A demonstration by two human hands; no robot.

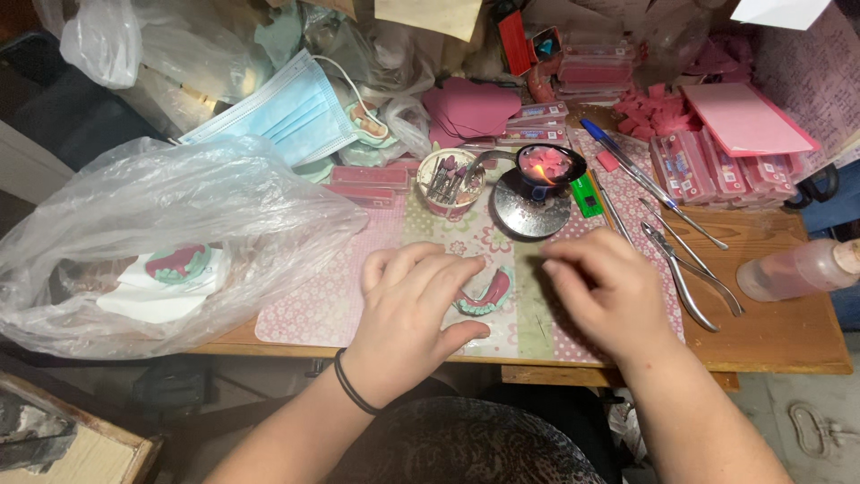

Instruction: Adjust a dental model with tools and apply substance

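Observation:
My left hand lies palm down on the patterned mat, fingers spread, its fingertips on a pink and green dental arch model. Just right of the model, my right hand hovers low over the mat with its fingers curled together. Whether it pinches something small is hidden. A black band circles my left wrist. Behind both hands a small burner on a round dark base carries a flame.
A large clear plastic bag with a dental cast inside covers the table's left. A small cup of burs, pliers, a blue pen, pink wax sheets, a clear bottle and a blue face mask crowd the back and right.

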